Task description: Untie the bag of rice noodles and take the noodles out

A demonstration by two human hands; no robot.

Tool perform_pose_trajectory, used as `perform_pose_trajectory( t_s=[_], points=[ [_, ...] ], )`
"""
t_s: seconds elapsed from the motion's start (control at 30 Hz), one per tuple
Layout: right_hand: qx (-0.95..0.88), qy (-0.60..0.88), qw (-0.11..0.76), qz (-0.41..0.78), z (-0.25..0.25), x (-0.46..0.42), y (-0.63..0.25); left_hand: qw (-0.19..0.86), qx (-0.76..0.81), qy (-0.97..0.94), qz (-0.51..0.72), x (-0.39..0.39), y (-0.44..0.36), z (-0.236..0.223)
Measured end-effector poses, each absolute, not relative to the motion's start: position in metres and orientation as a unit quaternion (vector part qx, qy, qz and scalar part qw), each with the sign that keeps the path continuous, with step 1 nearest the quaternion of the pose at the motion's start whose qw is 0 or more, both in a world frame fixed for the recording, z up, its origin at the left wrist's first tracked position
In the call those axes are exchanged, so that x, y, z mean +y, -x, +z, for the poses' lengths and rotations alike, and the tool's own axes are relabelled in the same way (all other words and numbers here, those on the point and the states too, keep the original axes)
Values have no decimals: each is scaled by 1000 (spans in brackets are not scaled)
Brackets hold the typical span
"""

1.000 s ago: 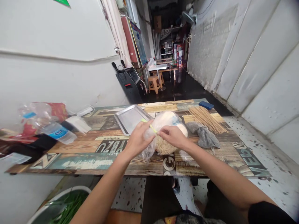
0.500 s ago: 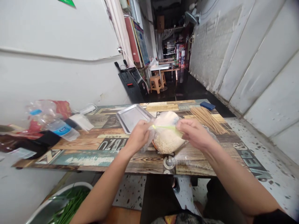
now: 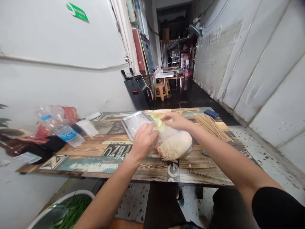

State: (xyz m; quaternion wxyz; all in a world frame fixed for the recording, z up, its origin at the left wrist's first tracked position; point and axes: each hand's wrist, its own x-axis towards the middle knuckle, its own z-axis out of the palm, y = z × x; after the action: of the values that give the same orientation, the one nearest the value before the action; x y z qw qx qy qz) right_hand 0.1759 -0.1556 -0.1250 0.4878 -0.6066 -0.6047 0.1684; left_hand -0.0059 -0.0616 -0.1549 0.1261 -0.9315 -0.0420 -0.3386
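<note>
A clear plastic bag [image 3: 175,144] stuffed with pale noodle-like food lies on the patterned wooden table [image 3: 95,159]. My left hand [image 3: 144,141] pinches the bag's gathered neck at its left side. My right hand [image 3: 172,121] is just above and behind the bag, holding a yellow-green rubber band [image 3: 159,120] pulled off the neck. The two hands are close together over the bag's top.
An empty steel tray [image 3: 135,122] sits behind my left hand. Bamboo skewers [image 3: 211,125] and a blue object [image 3: 211,113] lie at the right rear. A water bottle [image 3: 64,132] and plastic bags crowd the left end. A basin of greens [image 3: 66,213] stands on the floor below.
My right hand drew the rubber band out to the right, then swung it up and back over the bag. My left hand stayed on the bag's neck. The camera tilted slightly.
</note>
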Motion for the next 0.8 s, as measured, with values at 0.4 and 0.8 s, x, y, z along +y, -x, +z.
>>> perform_pose_trajectory(
  t_s=[0.4,0.8],
  points=[
    [-671,705,201,-111,-159,-152,-158,169,-67,928,-325,-40,41,-165],
    [-625,699,329,-112,-180,-157,-157,-251,-226,862,-378,-94,9,-185]
  ],
)
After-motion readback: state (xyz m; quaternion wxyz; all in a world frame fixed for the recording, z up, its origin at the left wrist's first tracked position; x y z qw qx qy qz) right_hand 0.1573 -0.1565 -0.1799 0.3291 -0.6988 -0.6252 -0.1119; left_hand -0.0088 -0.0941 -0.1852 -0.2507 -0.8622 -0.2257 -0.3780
